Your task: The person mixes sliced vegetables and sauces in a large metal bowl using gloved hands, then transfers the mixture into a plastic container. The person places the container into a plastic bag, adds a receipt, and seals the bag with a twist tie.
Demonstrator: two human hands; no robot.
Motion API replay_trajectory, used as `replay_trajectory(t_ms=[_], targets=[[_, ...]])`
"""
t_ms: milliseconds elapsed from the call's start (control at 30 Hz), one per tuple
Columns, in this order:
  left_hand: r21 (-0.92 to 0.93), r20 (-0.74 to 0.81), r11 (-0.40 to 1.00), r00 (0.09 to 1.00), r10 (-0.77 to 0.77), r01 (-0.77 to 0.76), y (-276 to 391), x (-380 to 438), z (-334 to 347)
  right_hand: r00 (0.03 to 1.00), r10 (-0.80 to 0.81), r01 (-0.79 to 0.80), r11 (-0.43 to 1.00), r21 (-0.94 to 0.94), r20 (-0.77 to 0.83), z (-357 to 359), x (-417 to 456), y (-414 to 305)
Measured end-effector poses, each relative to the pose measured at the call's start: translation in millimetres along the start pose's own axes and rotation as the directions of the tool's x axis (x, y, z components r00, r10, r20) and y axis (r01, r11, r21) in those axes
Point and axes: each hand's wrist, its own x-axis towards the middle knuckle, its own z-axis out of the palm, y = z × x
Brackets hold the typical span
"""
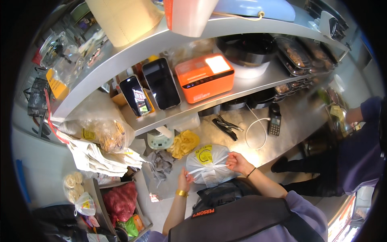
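Note:
A filled white plastic bag [223, 153] with yellow printing lies at the front of the steel counter. Its handles cross and pull tight over the middle, and a small white slip [209, 179] hangs there. My left hand [184, 179], with a gold band at the wrist, grips one handle end at the bag's left. On the other side my right hand [238, 163] pinches the second handle end, a thin dark band on that wrist. What the bag holds is hidden.
Behind the bag are a yellow cloth [183, 143], a grey cloth [161, 165], a kitchen scale [160, 141], a stapler [225, 128] and a corded handset [274, 122]. An orange printer [205, 80] and phones occupy the shelf above. Another person [353, 157] stands at right.

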Motion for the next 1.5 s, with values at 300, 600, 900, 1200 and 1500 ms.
replay_trajectory(t_ms=[300,600,900,1200,1500], targets=[[0.637,0.529,0.552,0.826,0.194,-0.538,125,-48,121,0.895,0.175,0.284,0.487,-0.826,0.410,123,-10,-27],[0.588,0.232,0.614,0.837,0.496,-0.527,75,16,98,0.940,-0.023,0.204,0.839,-0.505,0.340,50,52,-73],[0.776,0.365,0.282,0.766,0.528,-0.564,92,-21,66,0.812,-0.453,0.408,-0.009,-0.913,0.368,89,11,-101],[0.241,0.615,-0.725,-0.476,0.629,-0.645,385,-197,304,-0.442,-0.106,-0.108,-0.979,-0.170,0.891,440,-244,-125],[0.127,0.722,-0.611,-0.350,0.597,-0.781,454,-181,359,0.154,-0.251,0.388,-0.874,-0.292,0.956,451,-251,-179]])
